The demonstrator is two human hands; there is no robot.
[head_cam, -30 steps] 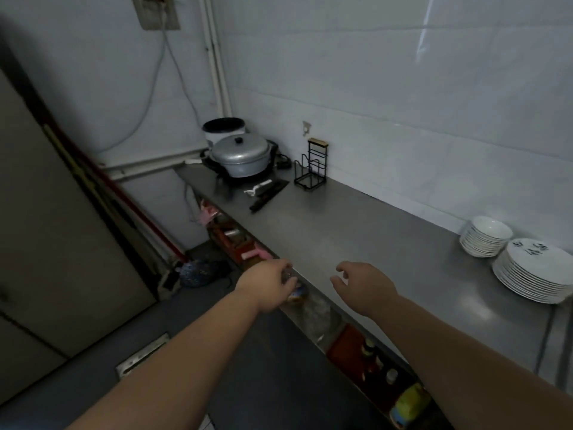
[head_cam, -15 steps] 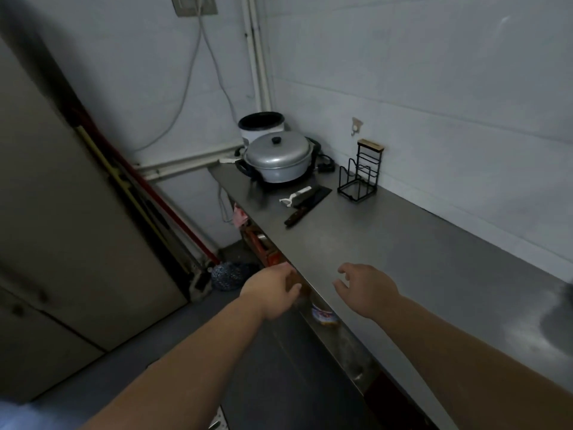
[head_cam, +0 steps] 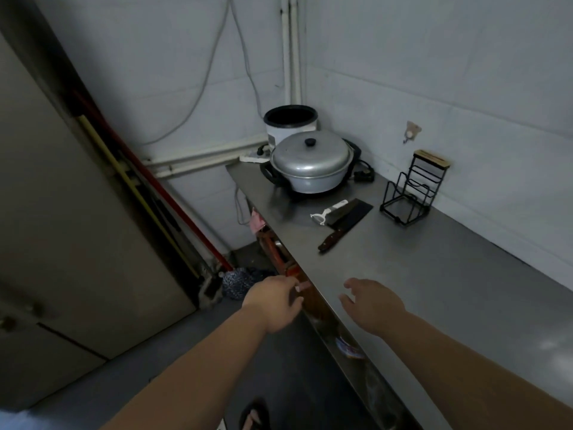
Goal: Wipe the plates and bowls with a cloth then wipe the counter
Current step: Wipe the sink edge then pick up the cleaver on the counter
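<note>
A long steel counter (head_cam: 434, 290) runs from the far corner toward the lower right. My left hand (head_cam: 274, 301) hovers just off the counter's front edge, fingers loosely curled, holding nothing. My right hand (head_cam: 370, 304) hangs over the counter near that edge, fingers relaxed and spread, empty. No plates, bowls or cloth are in view.
At the counter's far end stand a lidded metal pot (head_cam: 311, 164) and a white cooker (head_cam: 290, 122). A cleaver (head_cam: 345, 223) and a peeler (head_cam: 325, 214) lie in front, a black wire rack (head_cam: 412, 189) to the right. Mops (head_cam: 242, 282) lean at the left; a shelf (head_cam: 325, 321) sits under the counter.
The view has swung left: the stacked plates and bowls at the right have left the frame, and the pot corner is closer. Both hands stay out front, empty.
</note>
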